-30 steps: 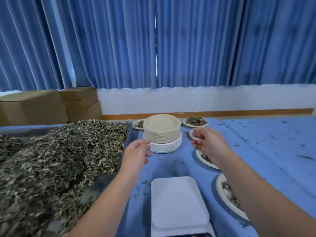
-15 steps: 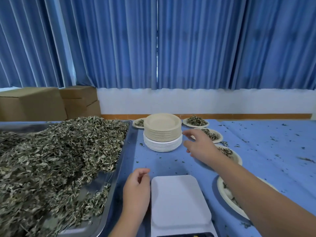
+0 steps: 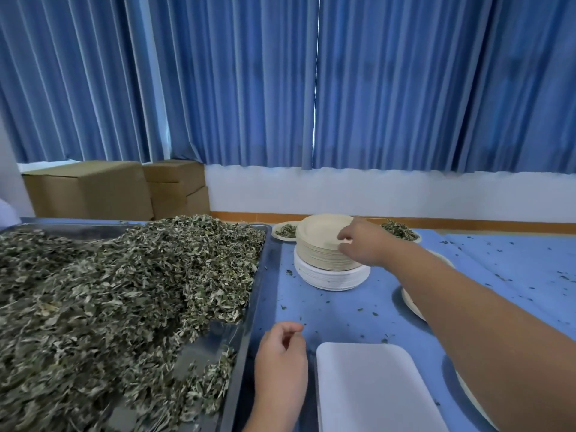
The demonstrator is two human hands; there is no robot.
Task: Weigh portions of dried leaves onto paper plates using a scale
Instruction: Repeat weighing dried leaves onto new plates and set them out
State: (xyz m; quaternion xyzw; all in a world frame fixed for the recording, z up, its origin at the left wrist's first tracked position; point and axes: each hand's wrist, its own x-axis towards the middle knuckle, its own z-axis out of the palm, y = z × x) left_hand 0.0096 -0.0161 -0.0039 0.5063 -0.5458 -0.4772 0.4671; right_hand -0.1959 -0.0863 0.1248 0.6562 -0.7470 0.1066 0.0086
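Blue curtains (image 3: 218, 88), leaf-strewn blue table (image 3: 498, 269), right hand (image 3: 363, 241) pinching top plate (image 3: 318, 232), left hand (image 3: 280, 366) relaxed

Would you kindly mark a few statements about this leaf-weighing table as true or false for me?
1. The right hand pinches the rim atop the stack of beige round paper plates. True.
2. The white rectangular scale platform carries a plate. False: it is bare.
3. The beige stack rests on a stack of white paper plates. True.
4. The left hand holds leaves. False: it holds nothing, beside the platform.
5. The heap of dried leaves lies in a silver metal tray. True.
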